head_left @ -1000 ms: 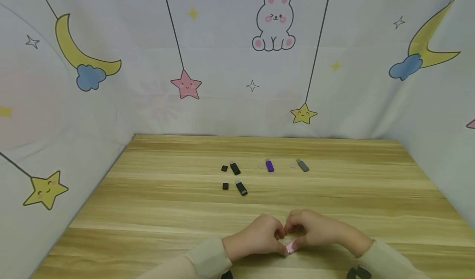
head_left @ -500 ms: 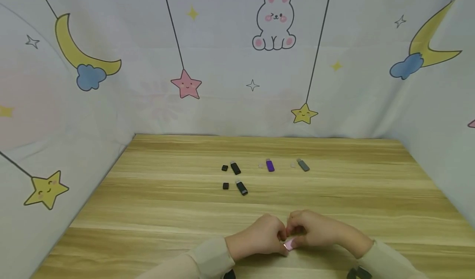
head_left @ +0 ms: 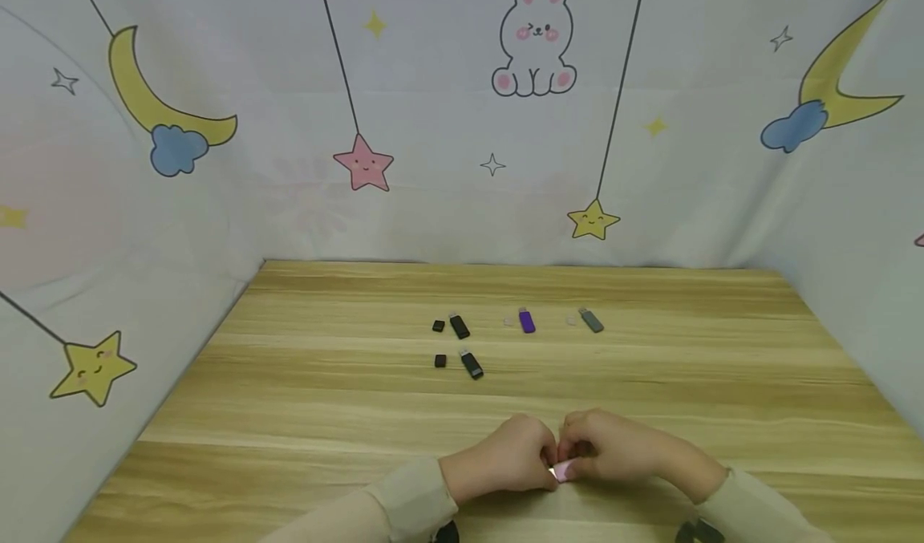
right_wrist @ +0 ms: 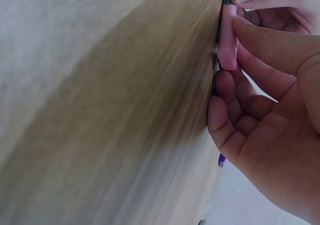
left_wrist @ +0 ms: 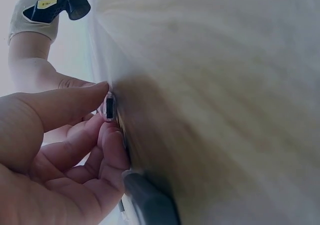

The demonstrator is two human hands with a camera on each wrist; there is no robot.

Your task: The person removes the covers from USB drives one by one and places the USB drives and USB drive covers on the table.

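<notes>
A small pink USB flash drive (head_left: 564, 470) is held between both hands just above the table's near part. My right hand (head_left: 613, 447) pinches its pink body (right_wrist: 227, 40) between thumb and curled fingers. From the other side my left hand (head_left: 514, 456) has thumb and fingers at the plug end, which shows a bright glint in the head view. In the left wrist view, the plug (left_wrist: 109, 107) faces the camera, with a clear rim around its dark opening, between thumb and fingertips. Whether that rim is a cap, I cannot tell.
Farther back on the wooden table (head_left: 325, 415) lie two black flash drives (head_left: 459, 326), each beside a black cap (head_left: 439, 326). A purple drive (head_left: 527, 320) and a grey drive (head_left: 591, 320) lie to their right, each beside a small clear piece (head_left: 508, 322). A patterned cloth (head_left: 433, 222) surrounds the table.
The pink flash drive has shifted slightly up and left in the head view and turned, so its shiny plug end shows more. Both hands stay close together.
</notes>
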